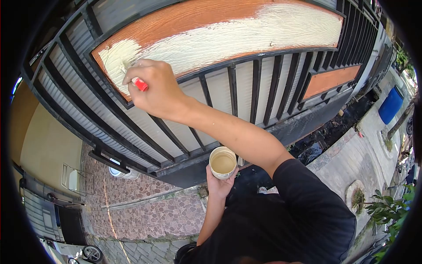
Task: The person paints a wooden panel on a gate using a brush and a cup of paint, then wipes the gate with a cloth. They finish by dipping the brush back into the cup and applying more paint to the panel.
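My right hand [156,90] is closed around a paintbrush [140,84] whose red handle end sticks out of the fist. Its bristles, partly hidden by the fingers, touch the left end of a wood-grained panel [184,24]. Cream paint [228,37] covers the panel's lower band, its left end and much of its right side; orange-brown shows along the upper part and at the edges. Lower down, my left hand [220,185] grips a small can [223,162] from below, upright, with pale liquid paint inside.
Black metal fence bars [233,90] surround the panel, and a smaller orange panel [330,82] sits lower right. A dark drainage ditch [323,136] runs beneath the fence. A blue barrel [391,104] stands on the right pavement. Behind the fence are a white bucket [124,173] and patterned paving [145,215].
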The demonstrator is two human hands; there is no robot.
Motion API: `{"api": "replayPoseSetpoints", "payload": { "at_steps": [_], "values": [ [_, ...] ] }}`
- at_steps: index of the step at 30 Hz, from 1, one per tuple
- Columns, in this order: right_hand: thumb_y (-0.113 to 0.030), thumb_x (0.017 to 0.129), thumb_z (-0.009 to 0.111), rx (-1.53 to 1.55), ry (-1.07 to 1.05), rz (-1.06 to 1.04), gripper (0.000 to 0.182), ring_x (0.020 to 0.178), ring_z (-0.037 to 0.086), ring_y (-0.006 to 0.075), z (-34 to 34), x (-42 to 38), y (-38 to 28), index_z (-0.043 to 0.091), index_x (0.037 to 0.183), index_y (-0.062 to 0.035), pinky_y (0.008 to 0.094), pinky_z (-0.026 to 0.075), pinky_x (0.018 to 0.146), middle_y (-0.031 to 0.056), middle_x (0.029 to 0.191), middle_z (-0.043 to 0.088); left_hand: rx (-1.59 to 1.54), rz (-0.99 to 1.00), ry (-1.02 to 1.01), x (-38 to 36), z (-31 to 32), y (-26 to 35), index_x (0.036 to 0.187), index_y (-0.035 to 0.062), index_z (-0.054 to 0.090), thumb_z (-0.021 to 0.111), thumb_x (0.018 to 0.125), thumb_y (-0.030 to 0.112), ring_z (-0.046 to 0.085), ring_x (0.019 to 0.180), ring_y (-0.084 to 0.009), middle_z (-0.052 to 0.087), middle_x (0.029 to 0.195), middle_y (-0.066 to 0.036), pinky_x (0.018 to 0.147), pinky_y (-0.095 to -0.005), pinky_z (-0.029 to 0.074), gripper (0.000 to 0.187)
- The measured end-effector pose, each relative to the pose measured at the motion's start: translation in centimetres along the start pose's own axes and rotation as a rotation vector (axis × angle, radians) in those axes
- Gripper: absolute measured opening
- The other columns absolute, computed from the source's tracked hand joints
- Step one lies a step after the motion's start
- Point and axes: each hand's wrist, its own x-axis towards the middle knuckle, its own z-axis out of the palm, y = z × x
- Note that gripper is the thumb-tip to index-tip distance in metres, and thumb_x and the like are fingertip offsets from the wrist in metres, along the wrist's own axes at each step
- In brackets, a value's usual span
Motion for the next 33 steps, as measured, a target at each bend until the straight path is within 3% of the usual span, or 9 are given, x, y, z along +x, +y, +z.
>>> {"api": "replayPoseSetpoints", "payload": {
  "at_steps": [6, 10, 12, 16, 20, 22, 27, 30, 33],
  "values": [
    [-0.002, 0.088, 0.074, -0.032, 0.18, 0.38, 0.007, 0.081, 0.071, 0.012, -14.5, 1.4, 4.3, 0.08, 0.089, 0.0004, 0.0278, 0.055, 0.074, 0.0079, 0.087, 0.079, 0.013, -0.021, 0.008, 0.1, -0.4, 0.5, 0.142, 0.0096, 0.06, 0.048, 0.103, 0.06, 0.067, 0.118, -0.042, 0.068, 0.133, -0.02, 0.104, -0.0537, 0.057, 0.065],
    [-0.004, 0.089, 0.074, -0.353, 0.371, 0.256, 0.007, 0.079, 0.072, 0.0118, -25.3, 0.2, 8.1, 0.08, 0.089, -0.0004, 0.0281, 0.056, 0.074, 0.0072, 0.087, 0.079, 0.043, -0.027, 0.023, 0.5, -0.5, 1.0, 0.142, 0.0088, 0.059, 0.047, 0.104, 0.06, 0.066, 0.121, -0.0426, 0.067, 0.134, -0.019, 0.105, -0.0539, 0.056, 0.065],
    [-0.006, 0.087, 0.074, -0.592, 0.466, 0.349, 0.008, 0.077, 0.073, 0.0163, -28.6, 0.7, 7.4, 0.08, 0.089, -0.0015, 0.029, 0.055, 0.072, 0.0121, 0.087, 0.079, 0.032, -0.057, -0.008, 0.7, -0.6, 1.2, 0.142, 0.0078, 0.059, 0.046, 0.104, 0.058, 0.066, 0.122, -0.043, 0.067, 0.134, -0.019, 0.106, -0.054, 0.056, 0.064],
    [-0.005, 0.082, 0.073, -0.82, 0.608, 0.194, 0.008, 0.074, 0.074, 0.0264, -26.9, 1.4, 6.6, 0.079, 0.087, -0.0027, 0.0332, 0.055, 0.069, 0.0172, 0.083, 0.076, 0.063, -0.055, -0.001, 0.3, -0.6, 1.5, 0.142, 0.007, 0.058, 0.045, 0.105, 0.057, 0.066, 0.122, -0.043, 0.067, 0.134, -0.019, 0.106, -0.0541, 0.056, 0.064],
    [-0.002, 0.073, 0.072, -0.847, 0.319, 0.052, 0.016, 0.071, 0.069, 0.0385, -13.3, 1.8, 4.6, 0.077, 0.088, -0.0034, 0.0442, 0.055, 0.067, 0.0174, 0.08, 0.069, 0.056, -0.049, 0.018, -0.4, -1.5, 2.6, 0.142, 0.0071, 0.059, 0.045, 0.105, 0.058, 0.066, 0.121, -0.0427, 0.068, 0.133, -0.019, 0.106, -0.0546, 0.056, 0.064],
    [-0.004, 0.077, 0.075, -0.698, 0.28, -0.02, 0.012, 0.068, 0.069, 0.0351, -6.4, 1.0, 2.8, 0.077, 0.089, -0.0081, 0.0408, 0.054, 0.062, 0.015, 0.082, 0.068, 0.022, -0.015, -0.004, -1.0, -1.9, 3.4, 0.141, 0.0067, 0.058, 0.047, 0.104, 0.059, 0.066, 0.12, -0.0431, 0.067, 0.133, -0.02, 0.105, -0.0552, 0.056, 0.065],
    [0.0, 0.071, 0.073, -0.342, -0.005, -0.011, 0.016, 0.077, 0.069, 0.0366, 6.0, -0.5, -1.4, 0.074, 0.086, -0.0026, 0.0459, 0.055, 0.068, 0.017, 0.083, 0.065, 0.021, 0.046, 0.018, -2.2, -3.1, 5.0, 0.14, 0.0091, 0.059, 0.048, 0.105, 0.055, 0.067, 0.122, -0.0388, 0.067, 0.135, -0.016, 0.105, -0.0563, 0.056, 0.059],
    [0.0, 0.073, 0.071, -0.128, -0.049, -0.003, 0.013, 0.075, 0.068, 0.0376, 7.9, -0.2, -3.1, 0.073, 0.086, -0.0019, 0.0469, 0.054, 0.067, 0.0169, 0.083, 0.066, 0.038, 0.047, -0.016, -2.8, -2.9, 5.5, 0.139, 0.0116, 0.06, 0.047, 0.106, 0.052, 0.067, 0.124, -0.0341, 0.068, 0.137, -0.012, 0.106, -0.0567, 0.055, 0.053],
    [0.001, 0.077, 0.071, -0.068, 0.051, 0.007, 0.011, 0.077, 0.071, 0.035, 4.1, 0.7, -1.8, 0.075, 0.086, -0.0016, 0.0398, 0.056, 0.07, 0.0182, 0.086, 0.071, 0.051, 0.068, 0.009, -3.0, -2.6, 5.2, 0.139, 0.0118, 0.06, 0.047, 0.106, 0.052, 0.067, 0.124, -0.0337, 0.068, 0.136, -0.011, 0.106, -0.0563, 0.055, 0.054]
  ]
}}
